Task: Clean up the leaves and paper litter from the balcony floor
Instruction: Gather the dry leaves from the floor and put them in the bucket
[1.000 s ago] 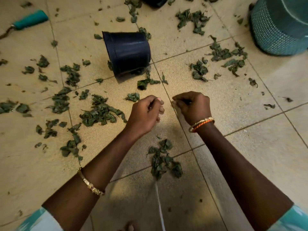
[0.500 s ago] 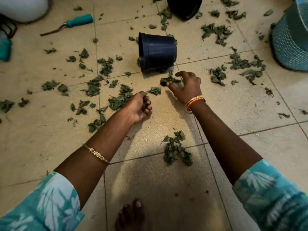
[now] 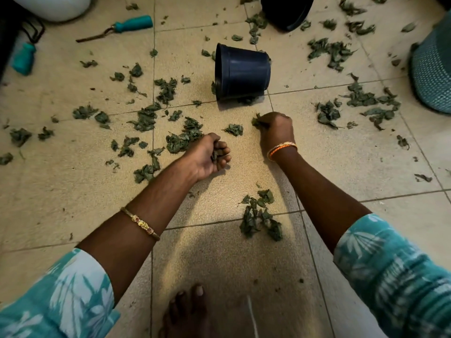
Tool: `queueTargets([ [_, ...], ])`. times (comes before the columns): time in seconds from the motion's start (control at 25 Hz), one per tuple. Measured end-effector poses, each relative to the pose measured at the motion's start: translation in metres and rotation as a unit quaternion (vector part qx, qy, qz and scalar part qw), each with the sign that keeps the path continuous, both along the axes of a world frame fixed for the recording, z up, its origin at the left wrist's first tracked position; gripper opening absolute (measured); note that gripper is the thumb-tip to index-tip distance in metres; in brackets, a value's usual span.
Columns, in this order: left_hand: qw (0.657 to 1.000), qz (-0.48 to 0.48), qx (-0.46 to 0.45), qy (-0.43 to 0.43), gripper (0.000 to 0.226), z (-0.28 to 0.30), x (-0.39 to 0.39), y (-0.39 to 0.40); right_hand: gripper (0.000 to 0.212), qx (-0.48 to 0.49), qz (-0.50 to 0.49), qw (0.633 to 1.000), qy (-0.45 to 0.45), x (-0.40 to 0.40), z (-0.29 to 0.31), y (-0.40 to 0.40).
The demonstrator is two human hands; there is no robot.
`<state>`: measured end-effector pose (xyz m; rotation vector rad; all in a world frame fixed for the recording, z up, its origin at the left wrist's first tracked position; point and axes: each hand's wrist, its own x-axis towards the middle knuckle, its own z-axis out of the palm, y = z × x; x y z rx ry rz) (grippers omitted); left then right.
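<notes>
Dark green leaves lie scattered over the beige tiled floor point(image 3: 341, 167). My right hand point(image 3: 275, 129) is closed on a clump of leaves point(image 3: 256, 121) just below a black pot point(image 3: 241, 71) that lies on its side. My left hand point(image 3: 207, 154) is curled palm-up, holding a few leaves in its fingers, beside a leaf cluster point(image 3: 183, 137). A single leaf point(image 3: 234, 129) rests between both hands. A small leaf pile point(image 3: 260, 217) lies nearer to me, between my forearms. No paper litter is visible.
A second black pot point(image 3: 288, 11) stands at the top. A teal woven basket point(image 3: 432, 69) is at the right edge. A teal-handled garden tool point(image 3: 122, 26) and another teal handle point(image 3: 23, 58) lie at upper left. My bare foot point(image 3: 188, 311) is at the bottom.
My right hand went from spread fingers reaching under the pot to a fist closed on leaves. My left hand stayed curled near the leaf cluster. The view drew back from the floor.
</notes>
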<state>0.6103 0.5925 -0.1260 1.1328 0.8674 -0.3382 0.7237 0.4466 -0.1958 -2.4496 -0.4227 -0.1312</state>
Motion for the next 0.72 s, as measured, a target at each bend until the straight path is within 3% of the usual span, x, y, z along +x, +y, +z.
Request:
queueTargets([
  [0.08, 1.0, -0.002, -0.02, -0.004, 0.039, 0.002, 0.0, -0.005, 0.018, 0.169, -0.079, 0.975, 0.12, -0.004, 0.021, -0.009],
  [0.16, 0.999, -0.007, -0.053, -0.001, 0.04, 0.002, 0.0, -0.011, 0.018, 0.351, -0.066, 0.908, 0.221, -0.02, 0.045, -0.012],
  [0.2, 0.997, -0.011, -0.074, 0.002, 0.045, 0.003, -0.001, -0.014, 0.017, 0.379, -0.038, 0.894, 0.238, -0.031, 0.054, -0.01],
  [0.24, 0.995, -0.014, -0.095, 0.002, 0.05, 0.002, -0.002, -0.017, 0.017, 0.368, -0.008, 0.899, 0.237, -0.044, 0.059, -0.007],
  [0.32, 0.991, -0.004, -0.133, -0.002, 0.056, 0.001, -0.004, -0.023, 0.02, 0.26, 0.05, 0.947, 0.183, -0.068, 0.059, 0.002],
  [0.36, 0.99, 0.009, -0.14, -0.002, 0.053, 0.001, -0.005, -0.025, 0.023, 0.178, 0.092, 0.97, 0.141, -0.079, 0.057, 0.006],
  [0.44, 0.993, 0.038, -0.113, 0.006, 0.038, 0.0, -0.005, -0.027, 0.028, 0.048, 0.182, 0.979, 0.075, -0.093, 0.052, 0.011],
  [0.52, 0.998, 0.04, -0.052, 0.019, 0.032, -0.004, -0.006, -0.02, 0.031, 0.068, 0.214, 0.972, 0.071, -0.09, 0.055, 0.01],
  [0.6, 0.999, 0.043, -0.003, 0.026, 0.035, -0.007, -0.009, -0.009, 0.031, 0.125, 0.174, 0.974, 0.073, -0.074, 0.057, 0.011],
  [0.64, 0.998, 0.045, 0.015, 0.028, 0.036, -0.009, -0.01, -0.002, 0.032, 0.109, 0.156, 0.979, 0.071, -0.061, 0.053, 0.012],
  [0.72, 0.998, 0.048, 0.037, 0.028, 0.034, -0.01, -0.016, 0.007, 0.043, -0.019, 0.178, 0.98, 0.091, -0.039, 0.035, 0.017],
])
